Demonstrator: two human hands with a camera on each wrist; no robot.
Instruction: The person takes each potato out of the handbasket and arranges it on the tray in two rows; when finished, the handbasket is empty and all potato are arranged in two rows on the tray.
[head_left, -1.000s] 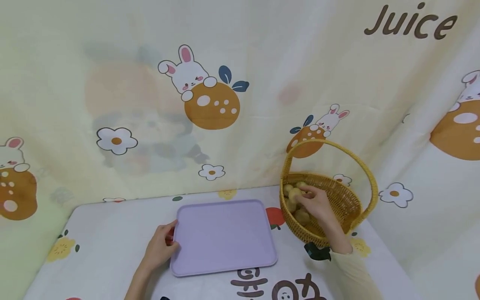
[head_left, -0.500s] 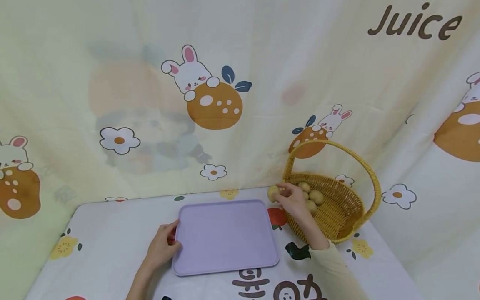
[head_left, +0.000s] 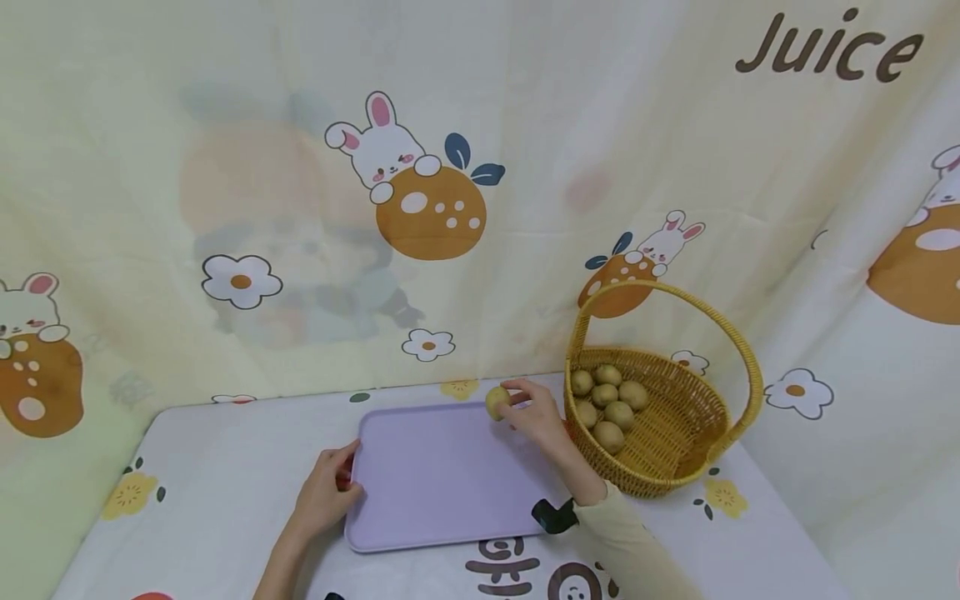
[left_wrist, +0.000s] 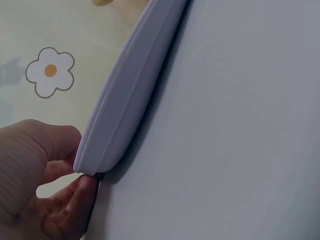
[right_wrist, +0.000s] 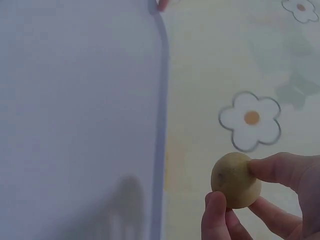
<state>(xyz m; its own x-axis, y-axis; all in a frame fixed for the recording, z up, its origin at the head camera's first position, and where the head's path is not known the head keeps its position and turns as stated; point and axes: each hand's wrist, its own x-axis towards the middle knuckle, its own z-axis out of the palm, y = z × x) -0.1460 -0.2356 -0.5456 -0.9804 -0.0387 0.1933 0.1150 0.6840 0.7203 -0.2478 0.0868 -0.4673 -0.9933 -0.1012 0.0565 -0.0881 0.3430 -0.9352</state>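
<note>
A small round potato (head_left: 497, 403) is pinched between the thumb and fingers of my right hand (head_left: 537, 414), above the back right corner of the lilac tray (head_left: 442, 483). Close up in the right wrist view, the potato (right_wrist: 235, 181) shows a smooth yellow-brown skin with a dark spot. My left hand (head_left: 324, 492) holds the tray's left edge. The left wrist view has the thumb and fingers of this hand (left_wrist: 40, 175) at the tray's rim (left_wrist: 120, 100); part of the fingers is hidden. No potato lies on the visible part of the tray.
To the right of the tray stands a yellow wicker basket (head_left: 686, 450) with a tall arched handle (head_left: 742, 350). Several potatoes (head_left: 608, 436) sit in its left part. A patterned curtain (head_left: 525, 292) hangs behind the white printed tablecloth (head_left: 217, 492).
My right hand has lifted a potato out of the basket and carried it left over the tray's back right corner. The left hand has stayed at the tray's edge.
</note>
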